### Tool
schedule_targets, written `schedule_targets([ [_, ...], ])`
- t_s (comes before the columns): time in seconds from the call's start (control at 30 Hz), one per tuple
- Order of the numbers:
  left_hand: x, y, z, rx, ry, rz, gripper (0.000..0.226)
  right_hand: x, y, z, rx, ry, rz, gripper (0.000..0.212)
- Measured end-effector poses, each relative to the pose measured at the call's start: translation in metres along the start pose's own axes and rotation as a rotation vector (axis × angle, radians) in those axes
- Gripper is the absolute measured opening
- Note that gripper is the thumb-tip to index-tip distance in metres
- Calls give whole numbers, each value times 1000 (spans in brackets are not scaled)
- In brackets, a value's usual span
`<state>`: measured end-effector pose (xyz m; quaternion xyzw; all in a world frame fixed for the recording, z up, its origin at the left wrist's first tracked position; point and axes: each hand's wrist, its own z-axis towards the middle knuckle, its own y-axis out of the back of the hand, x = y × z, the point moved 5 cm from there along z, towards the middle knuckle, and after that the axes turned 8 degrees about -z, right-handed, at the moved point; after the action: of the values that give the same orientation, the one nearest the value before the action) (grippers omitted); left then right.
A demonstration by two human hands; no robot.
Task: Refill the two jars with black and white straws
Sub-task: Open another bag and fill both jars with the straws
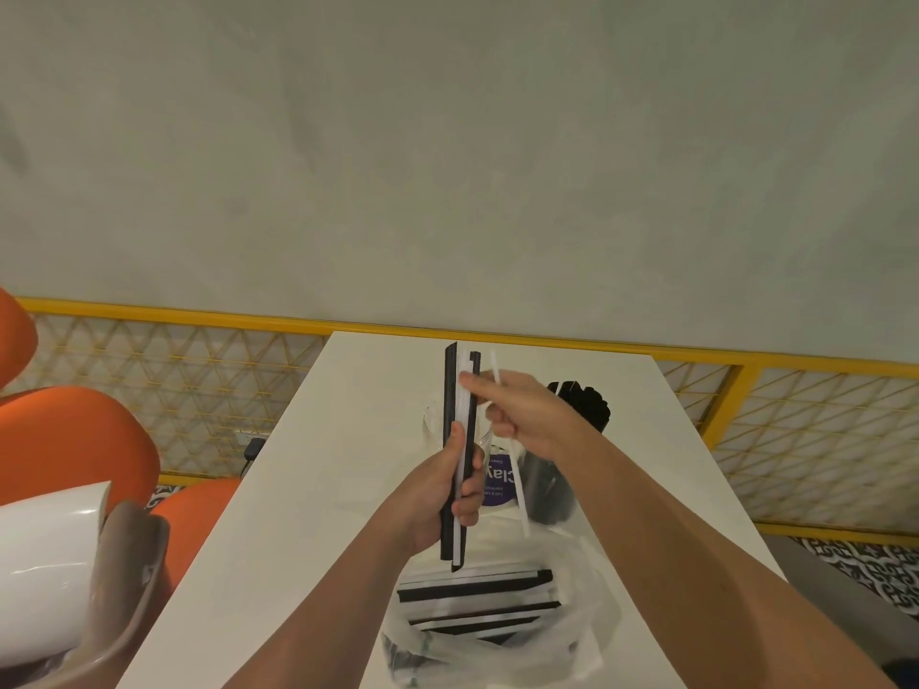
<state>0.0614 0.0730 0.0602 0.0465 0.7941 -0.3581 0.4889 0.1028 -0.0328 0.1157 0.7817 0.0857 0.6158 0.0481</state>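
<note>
Grips with the left hand a stiff, upright bundle of slim black and white straws above the smooth white table. Pinches one thin white straw in the right hand, before a clear jar and a dark jar of black straws.

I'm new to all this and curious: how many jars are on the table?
2. A clear, labelled jar stands partly behind the left hand; a dark jar holding black straws stands just right of it. No other jar shows.
</note>
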Motion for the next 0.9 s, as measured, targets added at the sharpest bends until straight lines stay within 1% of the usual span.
schedule_targets([
  [0.07,1,-1,1,-19,-2,68,54,-5,-7,0,51,5,24,20],
  [0.13,2,-1,1,-28,-3,118,54,-7,-10,1,63,1,36,9],
  [0.23,0,1,1,-44,-13,142,53,-8,-13,2,58,-6,73,3],
  [0.33,-3,3,0,-89,-35,170,49,-6,-13,3,12,12,96,6],
  [0.47,-6,2,-1,-143,-109,251,39,-5,-10,5,-107,14,26,10],
  [0.53,-7,1,-1,-163,-144,273,35,-5,-9,5,-135,26,27,8],
  [0.63,-10,-1,0,-206,-209,344,32,-4,-9,4,-177,66,11,15],
  [0.7,-12,-2,0,-227,-242,377,29,-4,-10,5,-220,84,-37,22],
  [0.8,-13,0,1,-267,-271,423,21,-3,-9,8,-270,80,-141,24],
  [0.9,-12,3,4,-298,-286,459,15,-5,-10,11,-273,34,-378,30],
])
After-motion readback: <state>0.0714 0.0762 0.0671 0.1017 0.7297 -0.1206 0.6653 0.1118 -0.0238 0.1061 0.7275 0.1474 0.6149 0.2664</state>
